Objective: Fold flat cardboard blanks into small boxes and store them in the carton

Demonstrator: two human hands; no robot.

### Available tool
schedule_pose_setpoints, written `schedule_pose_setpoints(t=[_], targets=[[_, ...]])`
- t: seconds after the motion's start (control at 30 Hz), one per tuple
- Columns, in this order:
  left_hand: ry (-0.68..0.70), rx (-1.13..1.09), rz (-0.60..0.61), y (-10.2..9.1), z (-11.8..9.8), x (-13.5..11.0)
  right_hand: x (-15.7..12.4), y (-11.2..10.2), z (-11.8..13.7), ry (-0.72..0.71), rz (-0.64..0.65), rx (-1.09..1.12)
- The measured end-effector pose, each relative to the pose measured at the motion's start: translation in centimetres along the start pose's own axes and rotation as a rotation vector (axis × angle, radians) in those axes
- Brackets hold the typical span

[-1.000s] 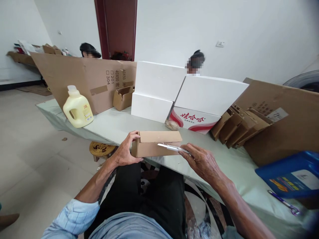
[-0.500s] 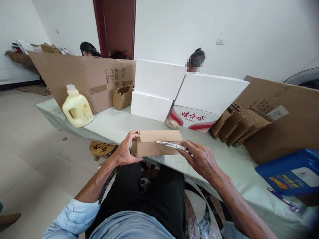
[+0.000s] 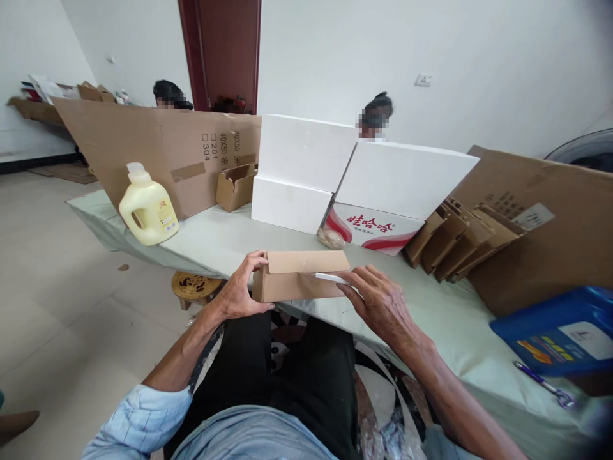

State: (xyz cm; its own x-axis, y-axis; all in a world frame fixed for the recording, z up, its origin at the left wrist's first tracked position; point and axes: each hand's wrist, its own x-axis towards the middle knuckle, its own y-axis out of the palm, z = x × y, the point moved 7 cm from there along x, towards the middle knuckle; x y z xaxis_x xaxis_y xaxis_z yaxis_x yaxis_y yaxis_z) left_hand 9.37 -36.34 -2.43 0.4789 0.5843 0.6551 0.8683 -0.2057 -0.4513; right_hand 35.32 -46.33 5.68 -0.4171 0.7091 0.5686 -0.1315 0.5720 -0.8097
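A small closed cardboard box (image 3: 287,287) lies at the table's near edge, its long side facing me. My left hand (image 3: 238,291) grips the left end, thumb below and fingers over the upper corner. In my right hand (image 3: 380,299) is a slim white utility knife (image 3: 329,278), pinched between thumb and fingers. Its tip points left and lies against the box's front, close to the long seam under the top flap. The back of the knife is hidden in my palm. Beyond the box sits a small clear-wrapped bundle (image 3: 331,239) whose contents I cannot make out.
White boxes (image 3: 301,150) and a red-and-white carton (image 3: 376,227) stand across the table. A yellow jug (image 3: 148,207) and an open small box (image 3: 235,188) are left. Folded cardboard boxes (image 3: 454,239), a blue jug (image 3: 558,332) and a purple-handled tool (image 3: 543,384) are right. Two people sit beyond.
My right hand has drawn the knife a little to the right along the box's front and turned it slightly. My left hand and the box have stayed put.
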Motion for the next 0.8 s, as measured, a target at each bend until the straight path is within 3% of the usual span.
schedule_pose_setpoints(t=[0.23,0.47,0.7,0.8], targets=[[0.012,-0.006,-0.005,-0.1,-0.2,0.1,0.2,-0.4,0.2,-0.008,0.005,-0.037],[0.035,0.014,0.003,0.2,-0.1,0.2,0.9,-1.6,0.9,-0.102,-0.008,-0.113],[0.037,0.020,0.003,0.2,-0.2,0.3,0.3,-1.3,-2.3,-0.080,0.054,-0.232],[0.040,0.043,0.035,0.1,-0.2,0.1,-0.5,-1.5,-4.0,-0.055,0.051,-0.180]])
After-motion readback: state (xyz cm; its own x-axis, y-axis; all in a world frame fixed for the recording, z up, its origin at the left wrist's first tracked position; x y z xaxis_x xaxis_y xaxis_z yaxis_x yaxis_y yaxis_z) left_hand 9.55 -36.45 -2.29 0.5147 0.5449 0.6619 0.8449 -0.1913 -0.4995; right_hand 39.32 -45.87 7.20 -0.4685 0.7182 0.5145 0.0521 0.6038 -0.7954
